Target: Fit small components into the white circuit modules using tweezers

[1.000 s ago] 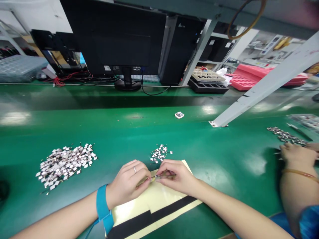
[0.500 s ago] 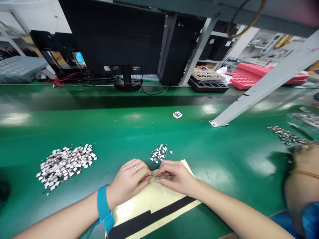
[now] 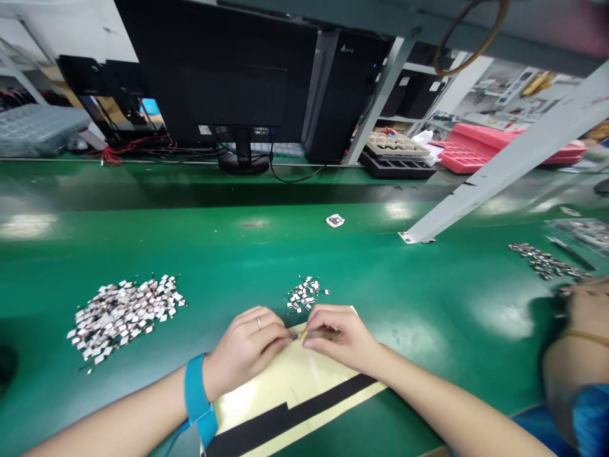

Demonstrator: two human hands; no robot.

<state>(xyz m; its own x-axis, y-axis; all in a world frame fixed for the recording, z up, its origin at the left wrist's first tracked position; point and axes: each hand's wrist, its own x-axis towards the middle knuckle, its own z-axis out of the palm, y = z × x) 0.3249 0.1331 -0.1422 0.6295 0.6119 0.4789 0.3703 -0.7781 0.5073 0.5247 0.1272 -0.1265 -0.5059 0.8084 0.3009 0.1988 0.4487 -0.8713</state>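
Note:
Over a yellow sheet [image 3: 266, 387] with black strips [image 3: 328, 400], my two hands meet fingertip to fingertip. My left hand [image 3: 254, 339], with a ring and a teal wrist strap [image 3: 197, 387], pinches a tiny dark part whose shape is too small to make out. Thumb and forefinger of my right hand [image 3: 335, 333] are closed on something small, with a bit of yellow at the tips. Just beyond the hands lies a small group of white and black parts [image 3: 304, 294]. A large pile of similar parts [image 3: 126, 314] is at the left.
A monitor [image 3: 242, 152] and a black computer tower [image 3: 328, 95] stand at the back. A slanted white post [image 3: 504, 158] meets the green table [image 3: 238, 247]. Red trays [image 3: 469, 149] are behind it. Another person's arm [image 3: 571, 362] is at the right, near more parts [image 3: 547, 260].
My right hand has moved slightly to the right, so the fingertips are a little farther apart. The other person's arm at the right has shifted slightly.

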